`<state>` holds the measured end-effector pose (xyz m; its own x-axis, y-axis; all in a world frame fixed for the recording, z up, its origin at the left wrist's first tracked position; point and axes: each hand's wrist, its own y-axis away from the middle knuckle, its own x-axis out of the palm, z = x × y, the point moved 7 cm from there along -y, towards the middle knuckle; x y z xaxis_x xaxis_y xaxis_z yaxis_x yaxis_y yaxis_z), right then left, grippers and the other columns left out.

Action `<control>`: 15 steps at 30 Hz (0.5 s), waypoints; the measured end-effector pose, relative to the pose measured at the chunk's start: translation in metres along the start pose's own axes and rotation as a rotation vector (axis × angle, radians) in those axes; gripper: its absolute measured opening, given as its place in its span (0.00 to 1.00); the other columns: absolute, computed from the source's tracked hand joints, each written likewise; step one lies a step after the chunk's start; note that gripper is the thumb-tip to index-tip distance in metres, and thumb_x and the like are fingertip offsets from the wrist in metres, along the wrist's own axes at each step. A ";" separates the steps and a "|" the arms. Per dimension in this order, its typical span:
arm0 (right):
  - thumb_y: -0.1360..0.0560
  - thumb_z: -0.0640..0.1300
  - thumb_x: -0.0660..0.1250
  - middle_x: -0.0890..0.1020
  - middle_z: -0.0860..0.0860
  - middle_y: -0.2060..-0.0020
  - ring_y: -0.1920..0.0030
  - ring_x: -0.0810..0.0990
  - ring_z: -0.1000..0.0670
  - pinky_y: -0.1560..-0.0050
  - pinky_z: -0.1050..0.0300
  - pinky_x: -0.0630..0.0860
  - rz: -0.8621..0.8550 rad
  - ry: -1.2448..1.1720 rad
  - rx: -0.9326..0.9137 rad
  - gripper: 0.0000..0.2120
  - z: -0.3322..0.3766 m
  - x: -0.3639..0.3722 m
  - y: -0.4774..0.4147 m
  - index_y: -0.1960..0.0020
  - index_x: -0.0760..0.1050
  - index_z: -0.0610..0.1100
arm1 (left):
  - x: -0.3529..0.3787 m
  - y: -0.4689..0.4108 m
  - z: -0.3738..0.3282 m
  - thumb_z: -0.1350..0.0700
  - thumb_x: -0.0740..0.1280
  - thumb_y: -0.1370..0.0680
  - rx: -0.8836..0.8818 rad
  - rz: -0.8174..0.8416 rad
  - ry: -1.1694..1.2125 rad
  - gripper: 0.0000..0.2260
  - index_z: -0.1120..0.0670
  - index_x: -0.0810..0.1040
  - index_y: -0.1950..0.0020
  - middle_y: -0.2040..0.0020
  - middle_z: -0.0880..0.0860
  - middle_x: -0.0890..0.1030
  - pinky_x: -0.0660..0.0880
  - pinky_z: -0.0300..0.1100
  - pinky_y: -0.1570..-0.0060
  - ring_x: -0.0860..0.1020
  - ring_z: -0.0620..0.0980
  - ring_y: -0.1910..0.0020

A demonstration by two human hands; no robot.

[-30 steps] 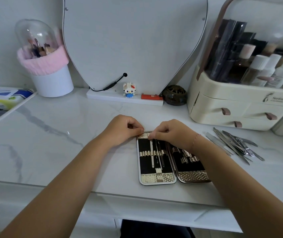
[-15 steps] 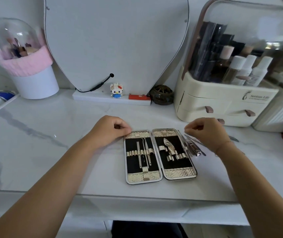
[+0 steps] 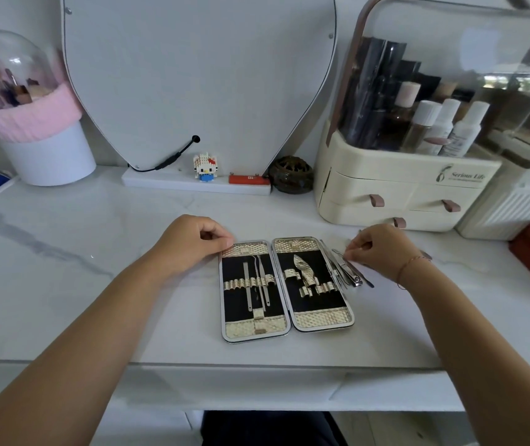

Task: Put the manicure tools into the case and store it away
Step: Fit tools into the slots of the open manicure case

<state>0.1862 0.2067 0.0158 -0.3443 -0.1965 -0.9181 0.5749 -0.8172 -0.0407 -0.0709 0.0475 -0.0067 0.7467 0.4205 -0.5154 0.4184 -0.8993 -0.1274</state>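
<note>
The right hand [image 3: 382, 252] has its grip narrowed to a pinch, thumb and forefinger meeting at the upper ends of the loose steel manicure tools [image 3: 347, 268]; it looks to be nipping one of them, though the fingertips blur there and which tool it is cannot be told; the bundle, a nail clipper and several thin blades, lies on the white marble tabletop [image 3: 96, 300] just beside the right edge of the case. The left hand [image 3: 192, 243] is curled, its grip closed in a pinch on the top left corner of the open gold-textured manicure case [image 3: 286, 291]; the case lies flat, both halves spread, near the front edge of the tabletop and about midway along it; its left half holds three slim tools under a gold strap against black lining; its right half holds one pointed leaf-shaped piece, with other loops bare. Toward the back edge stands a large grey heart-shaped mirror back [image 3: 199, 75] on a white base, with a small block cat figure [image 3: 205, 167] and a red flat bar [image 3: 249, 179] on that base; a dark round openwork pot [image 3: 292, 174] sits just beside it; at the back right corner stands a cream cosmetics organiser with a clear lid [image 3: 398, 188]; at the back left corner a white cup with a pink knitted band and clear dome [image 3: 32, 123].
</note>
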 end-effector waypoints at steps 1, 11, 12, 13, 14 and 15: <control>0.30 0.45 0.71 0.75 0.59 0.71 0.65 0.75 0.53 0.60 0.59 0.71 0.023 0.034 -0.002 0.07 0.001 0.001 -0.001 0.67 0.77 0.50 | 0.000 0.000 0.000 0.57 0.73 0.29 -0.001 0.000 -0.003 0.04 0.48 0.84 0.61 0.62 0.43 0.84 0.73 0.37 0.55 0.79 0.39 0.61; 0.27 0.43 0.63 0.78 0.59 0.64 0.53 0.78 0.49 0.42 0.48 0.72 0.162 0.177 -0.027 0.08 0.007 0.008 -0.002 0.63 0.78 0.49 | 0.001 -0.002 0.002 0.57 0.74 0.29 -0.013 -0.003 -0.008 0.02 0.49 0.85 0.60 0.61 0.44 0.85 0.74 0.39 0.54 0.80 0.42 0.59; 0.27 0.44 0.64 0.77 0.60 0.65 0.55 0.78 0.50 0.43 0.49 0.72 0.145 0.159 -0.036 0.07 0.007 0.007 -0.001 0.63 0.78 0.50 | 0.001 -0.002 0.002 0.57 0.74 0.29 -0.015 -0.003 -0.008 0.02 0.49 0.85 0.60 0.61 0.44 0.85 0.74 0.38 0.54 0.80 0.42 0.59; 0.27 0.44 0.66 0.76 0.60 0.66 0.58 0.77 0.51 0.45 0.51 0.72 0.120 0.138 -0.045 0.07 0.006 0.006 -0.001 0.64 0.78 0.51 | 0.001 -0.002 0.003 0.57 0.74 0.29 -0.019 -0.005 -0.008 0.02 0.49 0.85 0.60 0.61 0.44 0.85 0.73 0.37 0.54 0.80 0.42 0.59; 0.28 0.45 0.67 0.75 0.59 0.67 0.62 0.75 0.53 0.48 0.52 0.72 0.085 0.120 -0.053 0.07 0.005 0.004 0.001 0.64 0.78 0.51 | 0.000 -0.002 0.003 0.57 0.74 0.29 -0.021 -0.006 -0.005 0.02 0.49 0.85 0.60 0.61 0.44 0.85 0.73 0.37 0.54 0.80 0.42 0.59; 0.28 0.46 0.68 0.74 0.59 0.69 0.65 0.73 0.55 0.50 0.53 0.71 0.049 0.111 -0.057 0.06 0.004 0.002 0.002 0.64 0.78 0.51 | 0.000 -0.002 0.003 0.57 0.74 0.29 -0.021 -0.006 -0.003 0.03 0.49 0.84 0.60 0.61 0.44 0.85 0.73 0.37 0.55 0.80 0.42 0.59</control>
<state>0.1843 0.2025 0.0156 -0.2321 -0.1717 -0.9574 0.6310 -0.7757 -0.0139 -0.0732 0.0493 -0.0088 0.7426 0.4258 -0.5169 0.4337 -0.8939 -0.1132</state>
